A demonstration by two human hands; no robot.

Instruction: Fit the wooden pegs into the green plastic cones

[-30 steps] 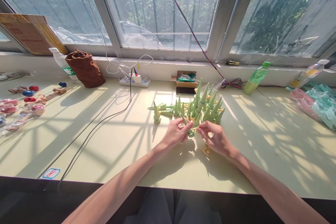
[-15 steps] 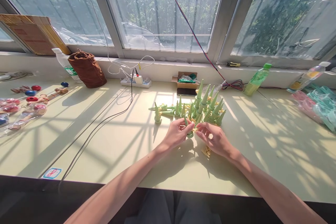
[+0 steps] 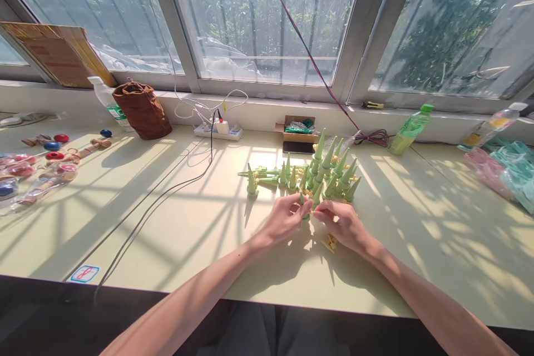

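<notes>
1. A green cone-shaped piece (image 3: 306,216) is between the two hands, over the worktop (image 3: 187,245) and on the near side of a group of similar cones; its middle is hidden by fingers.
2. The left hand (image 3: 287,217) has its grip closed around this piece, the pointed tip showing above the fingers.
3. The right hand (image 3: 340,221) is right beside it, thumb and forefinger drawn narrow; whether that grip pinches something small, I cannot tell.
4. Small yellow pieces (image 3: 331,242) lie in a loose heap just below the right hand.
5. Beyond the hands, green cones (image 3: 329,154) stand crowded together, yellow bits among them; one separate cone (image 3: 252,183) stands upright to their left.
6. Behind the group is a small open cardboard box (image 3: 299,136) with green contents.
7. Further out are a white power strip (image 3: 229,134), a brown pouch (image 3: 142,111) and a green bottle (image 3: 411,131).
</notes>
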